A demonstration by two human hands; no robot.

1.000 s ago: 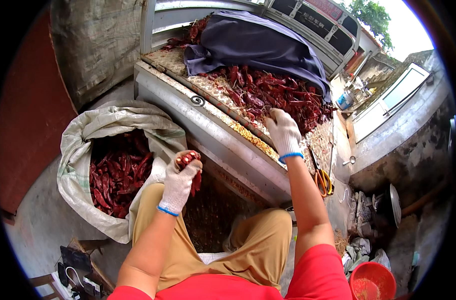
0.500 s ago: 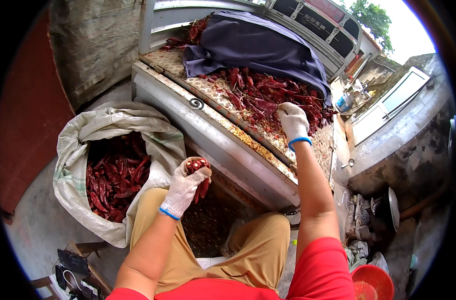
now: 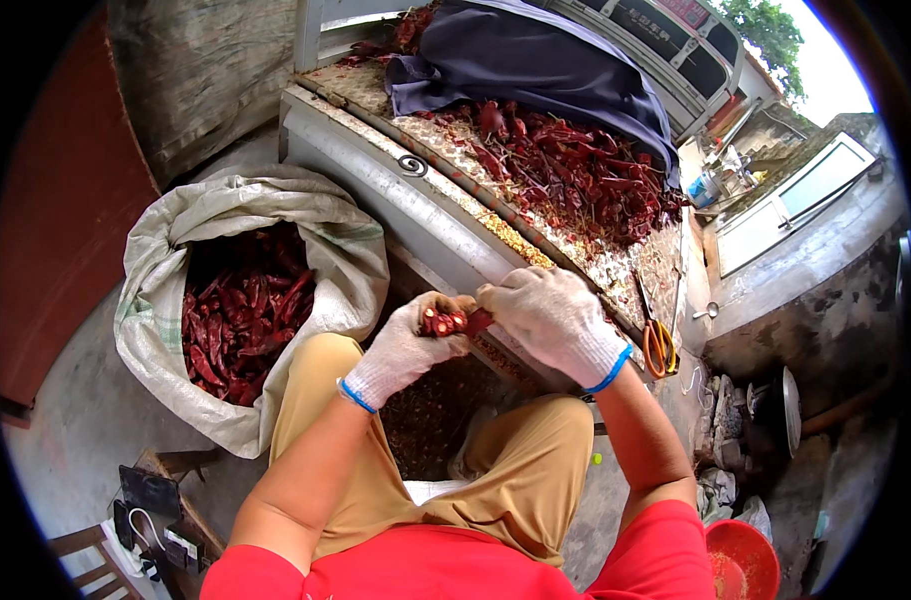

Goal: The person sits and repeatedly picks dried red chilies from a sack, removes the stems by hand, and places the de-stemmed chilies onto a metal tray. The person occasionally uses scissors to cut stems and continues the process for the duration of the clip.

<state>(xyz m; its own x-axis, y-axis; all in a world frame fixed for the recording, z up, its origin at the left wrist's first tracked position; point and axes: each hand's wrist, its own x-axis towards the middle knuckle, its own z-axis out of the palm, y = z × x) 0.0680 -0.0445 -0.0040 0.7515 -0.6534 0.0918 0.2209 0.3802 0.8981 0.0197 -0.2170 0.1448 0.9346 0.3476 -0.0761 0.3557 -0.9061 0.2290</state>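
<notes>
My left hand (image 3: 410,343), in a white knit glove with a blue cuff, is closed round a bunch of dried red chillies (image 3: 443,322), their pale cut ends showing. Against that bunch, my gloved right hand (image 3: 550,315) pinches a single dried chilli (image 3: 479,320). Both hands meet above my lap, in front of the truck bed's edge. A heap of dried chillies (image 3: 575,170) lies on the truck bed, partly under a dark blue cloth (image 3: 535,60). To my left stands a woven sack (image 3: 350,255) with its rim rolled down, holding chillies (image 3: 245,320).
Orange-handled scissors (image 3: 658,345) lie at the bed's near right corner. Pale seeds and scraps (image 3: 520,240) line its edge. A red basin (image 3: 743,560) sits at lower right. Debris (image 3: 425,430) covers the ground between my legs, and a wooden chair (image 3: 90,555) stands at lower left.
My right hand has come back from the heap to my left hand, bringing a chilli. The scissors, hidden before behind my right arm, now show. The view has shifted slightly.
</notes>
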